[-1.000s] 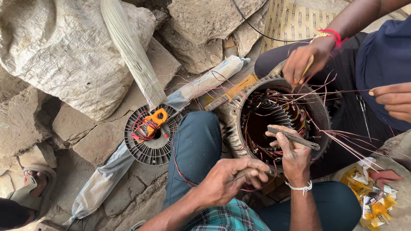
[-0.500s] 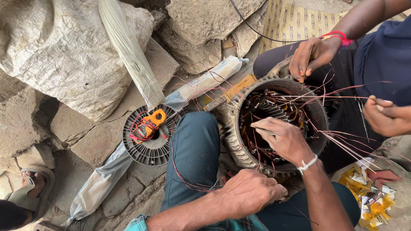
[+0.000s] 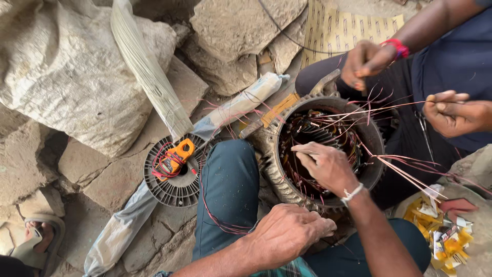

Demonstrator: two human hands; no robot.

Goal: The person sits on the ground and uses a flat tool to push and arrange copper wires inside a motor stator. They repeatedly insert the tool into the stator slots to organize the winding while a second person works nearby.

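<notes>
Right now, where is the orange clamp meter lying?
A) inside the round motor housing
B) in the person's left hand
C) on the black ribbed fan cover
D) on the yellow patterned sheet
C: the orange clamp meter lies on the black ribbed fan cover, left of the motor housing.

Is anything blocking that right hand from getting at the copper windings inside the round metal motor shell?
Nothing visible does. The right hand already reaches inside the round grey metal motor shell, its fingers on the copper windings. Loose reddish wires cross above, beyond it.
</notes>
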